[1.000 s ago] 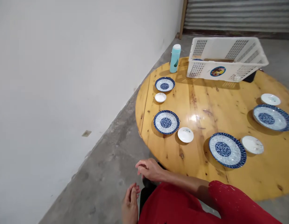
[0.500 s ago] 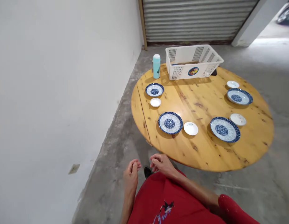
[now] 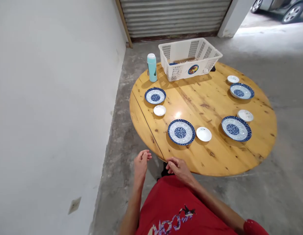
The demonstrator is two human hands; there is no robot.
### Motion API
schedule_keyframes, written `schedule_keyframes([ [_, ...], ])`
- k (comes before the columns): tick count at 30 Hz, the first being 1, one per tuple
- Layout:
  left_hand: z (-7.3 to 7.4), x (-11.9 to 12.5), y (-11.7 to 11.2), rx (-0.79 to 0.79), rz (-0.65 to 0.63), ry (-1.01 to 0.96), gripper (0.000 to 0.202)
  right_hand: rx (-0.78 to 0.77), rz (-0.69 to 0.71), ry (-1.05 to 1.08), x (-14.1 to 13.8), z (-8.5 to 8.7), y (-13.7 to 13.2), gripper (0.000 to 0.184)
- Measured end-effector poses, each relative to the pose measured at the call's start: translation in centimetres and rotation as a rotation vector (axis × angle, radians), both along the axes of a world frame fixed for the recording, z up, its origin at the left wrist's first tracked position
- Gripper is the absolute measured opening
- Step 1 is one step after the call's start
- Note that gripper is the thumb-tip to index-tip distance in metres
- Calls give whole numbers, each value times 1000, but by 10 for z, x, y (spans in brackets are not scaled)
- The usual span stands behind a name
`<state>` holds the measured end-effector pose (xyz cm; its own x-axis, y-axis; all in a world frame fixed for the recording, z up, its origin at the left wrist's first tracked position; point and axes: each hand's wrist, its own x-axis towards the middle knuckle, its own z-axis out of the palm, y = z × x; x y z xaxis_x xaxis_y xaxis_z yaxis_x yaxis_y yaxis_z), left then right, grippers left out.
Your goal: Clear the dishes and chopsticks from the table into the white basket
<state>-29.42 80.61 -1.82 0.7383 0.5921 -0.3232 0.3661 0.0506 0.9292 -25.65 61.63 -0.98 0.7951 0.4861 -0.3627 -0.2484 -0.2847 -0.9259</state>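
The right hand (image 3: 179,168) hangs just short of the near rim of the round wooden surface (image 3: 215,160), fingers loosely curled with the thumb close to them, holding nothing. The left hand (image 3: 141,160) is beside it over the concrete floor (image 3: 119,137), also half curled and empty, clear of the rim. A small dark shape (image 3: 163,170) shows under the right hand; I cannot tell what it is.

Nearest the hands on the surface is a blue-patterned plate (image 3: 181,132), set back from the rim, with bare wood between it and the right hand. Just to its right lies a small white dish (image 3: 203,134), close to it but apart. Further right is a second blue plate (image 3: 236,128) with its own white dish (image 3: 245,115) just behind it. At the far right, a third plate (image 3: 241,91) and dish (image 3: 233,79) sit near each other. On the left side, a fourth plate (image 3: 155,96) lies beyond another white dish (image 3: 159,110).

At the far edge a teal bottle (image 3: 151,67) stands upright, near the left end of a white slotted basket (image 3: 189,58). The middle of the surface is bare wood. A white wall (image 3: 55,98) runs along the left, and a ribbed shutter (image 3: 173,16) closes the back.
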Motion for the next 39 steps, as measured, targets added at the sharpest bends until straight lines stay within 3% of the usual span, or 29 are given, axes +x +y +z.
schedule_keyframes([
  [6,3,49,37,-24,20,-24,32,29,7,-16,38,6,25,32],
  [10,-1,95,68,-63,3,-31,34,-5,-37,-27,52,12,32,30],
  [19,-26,250,144,-108,-109,-16,25,-44,-447,56,58,10,65,40],
  [26,-49,346,173,-110,-210,29,27,-79,-721,46,58,16,108,40],
  [32,-54,390,180,-26,-324,132,23,-116,-889,87,53,16,127,39],
  [39,-58,408,171,91,-370,150,11,-138,-893,69,67,3,121,35],
])
